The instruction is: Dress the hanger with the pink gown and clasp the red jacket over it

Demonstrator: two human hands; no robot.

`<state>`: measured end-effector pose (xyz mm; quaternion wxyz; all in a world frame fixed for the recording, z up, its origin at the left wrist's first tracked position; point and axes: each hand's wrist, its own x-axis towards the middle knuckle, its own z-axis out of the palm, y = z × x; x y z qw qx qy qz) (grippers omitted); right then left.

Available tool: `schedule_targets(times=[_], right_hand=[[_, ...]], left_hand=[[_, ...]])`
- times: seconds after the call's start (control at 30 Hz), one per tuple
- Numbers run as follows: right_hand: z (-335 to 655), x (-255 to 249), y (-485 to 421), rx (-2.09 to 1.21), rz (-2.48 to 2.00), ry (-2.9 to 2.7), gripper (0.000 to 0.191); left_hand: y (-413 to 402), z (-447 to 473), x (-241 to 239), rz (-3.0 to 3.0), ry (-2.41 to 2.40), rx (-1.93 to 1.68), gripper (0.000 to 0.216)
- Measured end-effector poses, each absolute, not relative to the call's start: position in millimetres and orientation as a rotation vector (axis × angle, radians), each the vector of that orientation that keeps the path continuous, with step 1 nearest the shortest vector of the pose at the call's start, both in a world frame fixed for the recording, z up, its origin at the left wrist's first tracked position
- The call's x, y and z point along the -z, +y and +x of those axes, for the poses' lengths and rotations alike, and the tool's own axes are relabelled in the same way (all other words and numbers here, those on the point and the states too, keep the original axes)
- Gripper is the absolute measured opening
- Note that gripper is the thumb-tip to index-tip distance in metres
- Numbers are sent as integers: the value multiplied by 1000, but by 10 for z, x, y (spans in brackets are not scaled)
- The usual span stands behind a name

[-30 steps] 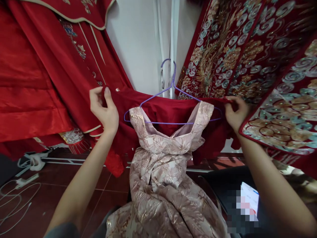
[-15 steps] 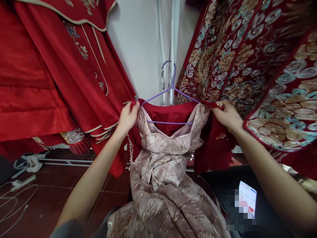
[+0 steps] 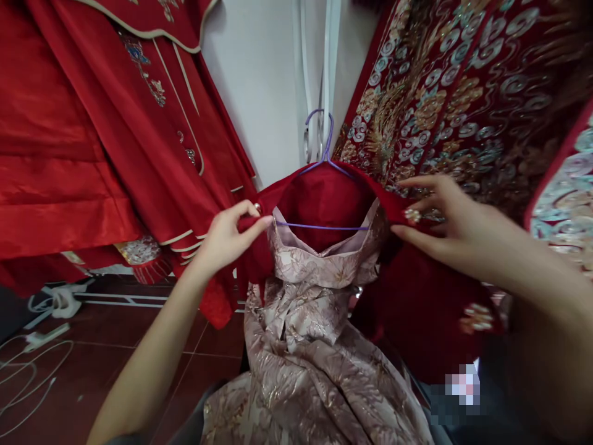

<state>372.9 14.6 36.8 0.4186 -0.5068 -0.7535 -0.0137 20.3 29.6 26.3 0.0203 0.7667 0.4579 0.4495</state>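
A pale pink brocade dress with gold sheen (image 3: 319,269) hangs on a purple hanger (image 3: 328,145), its skirt spreading toward me. Over the hanger's shoulders lies a dark red jacket (image 3: 324,194), open at the front, with pearly flower ornaments. My left hand (image 3: 234,235) pinches the jacket's left front edge between thumb and fingers, beside the dress strap. On the other side, my right hand (image 3: 445,222) has its thumb and fingers around the right front edge at a beaded flower (image 3: 412,215). The jacket's right panel hangs below that hand.
Red satin garments (image 3: 139,123) hang at the left, and a heavily embroidered red robe (image 3: 445,93) at the right. A white pole (image 3: 328,62) stands behind the hanger. White cables and a power strip (image 3: 46,337) lie on the dark tiled floor. A blurred-out phone shows at lower right.
The red jacket has risen over the hanger's shoulders and now frames the dress's neckline. Both hands have shifted along its edges; the right panel swung forward, covering much of the phone.
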Motion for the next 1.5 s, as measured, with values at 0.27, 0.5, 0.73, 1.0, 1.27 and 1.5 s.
schedule_targets(times=[0.27,0.5,0.73,1.0,1.27,1.5], right_hand=[[2988,173,626,-313,-936,-2066,19],[2767,383,403,-597,-724,-1933,19],[2905,588,477,-706,-684,-1689,22],[2873,504,524,-580,-778,-1690,21],[2844,398,519,-353,-802,-1723,18],[2895,436,603,-584,-760,-1667,21]], left_hand=[[411,651,126,2497,1488,-1142,17],[382,1079,228,2397,1202,-1363,13],[404,1160,488,1937,1277,-1652,15],[479,1179,490,1956,1228,-1571,13],[521,1025,282,2438,1123,-1261,15],[567,1076,170,2581,1166,-1244,7]])
